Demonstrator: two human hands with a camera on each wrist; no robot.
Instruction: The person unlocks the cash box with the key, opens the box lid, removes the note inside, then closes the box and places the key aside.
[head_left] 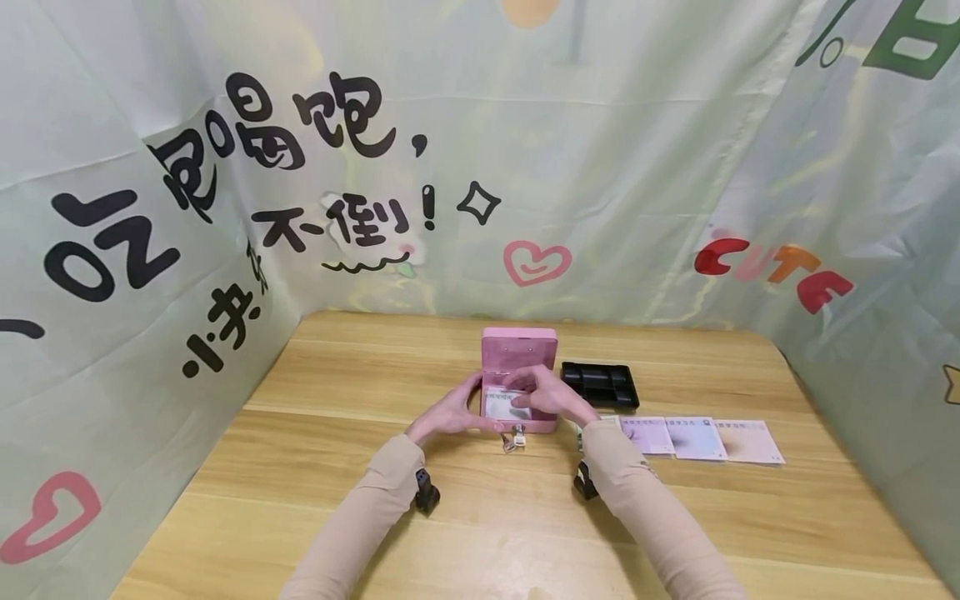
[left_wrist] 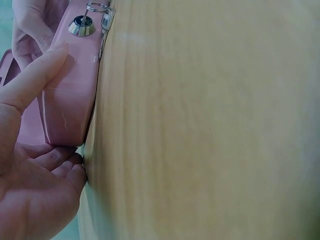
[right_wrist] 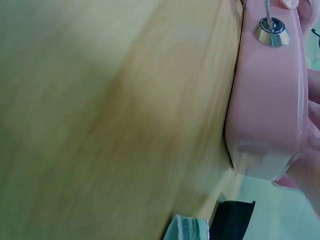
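A pink cash box (head_left: 519, 354) stands on the table with its lid raised. Around its left front corner my left hand (head_left: 452, 410) holds it, thumb on the front face and fingers along the side. White printed notes (head_left: 501, 407) lie inside the box. My right hand (head_left: 551, 393) reaches over the right side, its spread fingers resting on or just above the notes; exact contact is hidden. On the front face sits a silver lock (right_wrist: 272, 32) with a key in it, and more keys (head_left: 509, 444) hang from a ring (left_wrist: 97, 7).
A black compartment tray (head_left: 636, 392) lies right of the box. In front of it, a row of banknotes runs rightward: green, partly under my right sleeve, then purple (head_left: 647, 436), blue (head_left: 696, 438) and orange (head_left: 750, 442). Printed fabric (head_left: 637, 167) encloses the wooden table (head_left: 360, 367).
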